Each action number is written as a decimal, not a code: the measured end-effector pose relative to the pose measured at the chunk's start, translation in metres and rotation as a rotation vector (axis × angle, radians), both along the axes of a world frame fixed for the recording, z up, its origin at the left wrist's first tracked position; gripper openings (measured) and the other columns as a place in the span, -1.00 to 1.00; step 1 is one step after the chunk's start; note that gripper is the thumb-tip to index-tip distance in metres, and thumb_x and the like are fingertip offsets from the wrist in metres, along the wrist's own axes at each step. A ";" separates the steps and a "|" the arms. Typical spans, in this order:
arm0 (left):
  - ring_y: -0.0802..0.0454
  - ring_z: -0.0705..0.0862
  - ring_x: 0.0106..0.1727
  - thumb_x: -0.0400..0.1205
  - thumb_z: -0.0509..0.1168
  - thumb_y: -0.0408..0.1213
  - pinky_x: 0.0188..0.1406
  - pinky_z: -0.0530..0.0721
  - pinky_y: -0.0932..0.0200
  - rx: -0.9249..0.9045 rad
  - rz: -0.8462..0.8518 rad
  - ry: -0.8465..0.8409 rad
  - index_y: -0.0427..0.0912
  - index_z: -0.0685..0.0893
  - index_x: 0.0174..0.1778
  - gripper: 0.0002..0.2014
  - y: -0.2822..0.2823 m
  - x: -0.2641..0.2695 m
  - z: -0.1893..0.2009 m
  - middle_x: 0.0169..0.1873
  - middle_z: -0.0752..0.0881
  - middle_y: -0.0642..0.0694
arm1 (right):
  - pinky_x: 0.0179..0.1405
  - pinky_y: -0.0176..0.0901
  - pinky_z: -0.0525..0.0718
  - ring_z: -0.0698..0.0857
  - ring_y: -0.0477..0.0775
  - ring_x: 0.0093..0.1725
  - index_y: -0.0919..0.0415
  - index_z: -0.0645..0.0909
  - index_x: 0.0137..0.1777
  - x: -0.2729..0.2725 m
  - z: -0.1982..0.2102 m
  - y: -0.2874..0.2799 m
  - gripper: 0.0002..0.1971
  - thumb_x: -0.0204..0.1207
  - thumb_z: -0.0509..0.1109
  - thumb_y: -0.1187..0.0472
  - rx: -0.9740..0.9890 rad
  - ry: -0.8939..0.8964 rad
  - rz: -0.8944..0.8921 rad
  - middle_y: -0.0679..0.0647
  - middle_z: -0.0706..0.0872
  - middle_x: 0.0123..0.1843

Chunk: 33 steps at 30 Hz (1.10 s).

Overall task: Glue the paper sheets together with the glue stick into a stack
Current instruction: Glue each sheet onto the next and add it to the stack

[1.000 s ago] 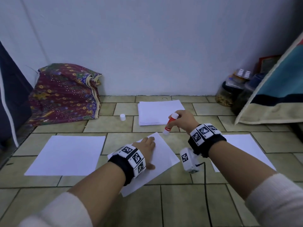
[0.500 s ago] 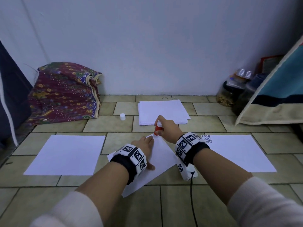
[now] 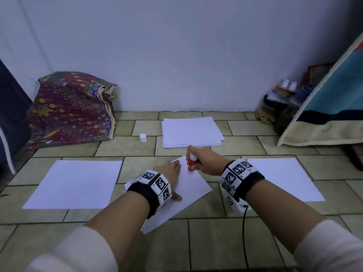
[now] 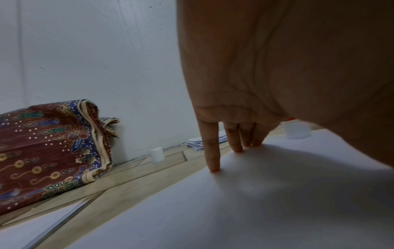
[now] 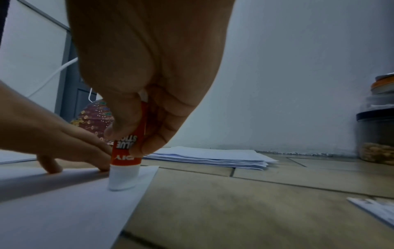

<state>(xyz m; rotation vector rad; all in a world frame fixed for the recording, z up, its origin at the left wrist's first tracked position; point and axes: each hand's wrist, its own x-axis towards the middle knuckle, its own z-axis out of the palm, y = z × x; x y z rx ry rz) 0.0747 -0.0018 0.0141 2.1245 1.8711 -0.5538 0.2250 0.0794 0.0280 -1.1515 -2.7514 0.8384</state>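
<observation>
A white paper sheet [image 3: 192, 185] lies turned at an angle on the tiled floor in front of me. My left hand [image 3: 170, 171] presses flat on it with straight fingers [image 4: 213, 161]. My right hand [image 3: 204, 161] grips a red and white glue stick [image 3: 192, 163], tip down on the sheet near its far corner [image 5: 122, 178]. Single sheets lie to the left [image 3: 76, 183] and right [image 3: 280, 177]. A stack of paper [image 3: 191, 132] sits further back, and the white glue cap [image 3: 143, 138] stands to its left.
A folded patterned cloth [image 3: 72, 108] lies against the wall at the left. Jars [image 3: 275, 107] and a blue and beige cushion [image 3: 330, 114] stand at the right. A black cable [image 3: 244, 232] trails from my right wrist across the floor tiles.
My right hand has brought the glue stick down from above the floor onto the far corner of the angled sheet. My left hand has stayed pressed on that sheet.
</observation>
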 end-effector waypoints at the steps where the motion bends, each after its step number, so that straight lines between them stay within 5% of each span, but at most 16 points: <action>1: -0.04 0.16 0.62 0.43 0.44 0.25 0.36 0.48 -0.06 0.002 -0.006 -0.001 -0.25 -0.07 0.68 0.13 0.000 0.000 0.000 0.68 0.01 -0.09 | 0.05 -0.12 0.61 0.68 0.12 0.09 0.16 0.47 0.12 0.005 0.000 -0.003 -0.75 0.52 0.43 0.35 -0.016 0.003 0.008 0.14 0.74 0.09; 7: -0.07 0.15 0.62 0.43 0.44 0.24 0.43 0.44 -0.10 0.015 -0.035 0.001 -0.24 -0.03 0.67 0.10 0.002 -0.002 -0.004 0.67 0.05 -0.13 | -0.05 -0.33 0.61 0.73 -0.04 -0.01 0.13 0.46 0.02 0.033 0.002 -0.021 -0.76 0.52 0.41 0.41 -0.069 0.033 0.056 0.06 0.77 -0.01; 11: -0.14 0.15 0.60 0.43 0.48 0.17 0.38 0.49 -0.15 -0.009 -0.064 -0.050 0.05 -0.01 0.66 0.02 0.003 -0.001 -0.004 0.63 0.10 -0.16 | 0.03 -0.23 0.69 0.74 -0.08 -0.03 0.06 0.43 0.01 0.048 0.003 -0.029 -0.75 0.53 0.39 0.39 -0.092 -0.002 0.058 0.02 0.77 -0.02; 14: -0.17 0.09 0.62 0.46 0.43 0.22 0.38 0.46 -0.16 -0.061 -0.108 -0.027 0.15 0.00 0.67 -0.04 0.006 -0.004 -0.002 0.65 0.04 -0.19 | -0.22 -0.43 0.58 0.66 -0.20 -0.22 0.11 0.43 0.06 0.057 0.001 -0.027 -0.74 0.51 0.42 0.37 -0.108 0.013 0.010 0.01 0.71 -0.09; 19: -0.15 0.05 0.65 0.53 0.34 0.23 0.44 0.38 -0.11 -0.093 -0.123 0.058 0.20 -0.08 0.69 -0.08 0.010 -0.008 0.003 0.64 0.04 -0.20 | -0.52 -0.28 0.58 0.62 -0.06 -0.53 0.31 0.43 0.04 0.067 -0.010 -0.016 -0.82 0.55 0.35 0.49 -0.566 0.515 -0.493 0.16 0.57 -0.25; 23: -0.14 0.28 0.51 0.45 0.32 0.36 0.29 0.44 -0.01 0.039 -0.100 0.139 -0.05 0.15 0.64 -0.06 0.004 0.003 0.001 0.53 0.18 -0.20 | -0.50 -0.29 0.55 0.56 -0.08 -0.55 0.31 0.50 -0.15 0.062 -0.009 -0.010 -0.87 0.64 0.24 0.41 -0.751 0.773 -0.705 0.18 0.61 -0.31; 25: -0.12 0.28 0.48 0.45 0.31 0.36 0.30 0.46 0.00 0.134 -0.152 0.098 -0.21 0.23 0.57 -0.07 0.003 0.007 -0.002 0.52 0.20 -0.17 | -0.55 -0.33 0.57 0.58 -0.11 -0.59 0.30 0.51 -0.20 0.055 -0.008 -0.006 -0.83 0.64 0.26 0.41 -0.733 0.827 -0.752 0.17 0.62 -0.34; 28: -0.11 0.22 0.55 0.56 0.30 0.22 0.29 0.49 -0.04 0.085 -0.179 -0.065 -0.12 0.16 0.61 -0.18 0.003 0.010 -0.003 0.61 0.12 -0.12 | -0.57 -0.32 0.59 0.60 -0.12 -0.61 0.24 0.48 -0.29 0.040 -0.008 -0.002 -0.77 0.59 0.31 0.45 -0.557 0.797 -0.731 0.18 0.60 -0.36; 33: -0.13 0.41 0.40 0.55 0.24 0.29 0.09 0.51 0.03 0.096 0.011 0.045 -0.14 0.32 0.51 -0.26 0.003 0.005 0.004 0.42 0.38 -0.14 | -0.53 -0.26 0.61 0.65 -0.06 -0.54 0.32 0.45 -0.01 0.018 -0.011 0.006 -0.83 0.52 0.39 0.44 -0.395 0.764 -0.752 0.19 0.62 -0.29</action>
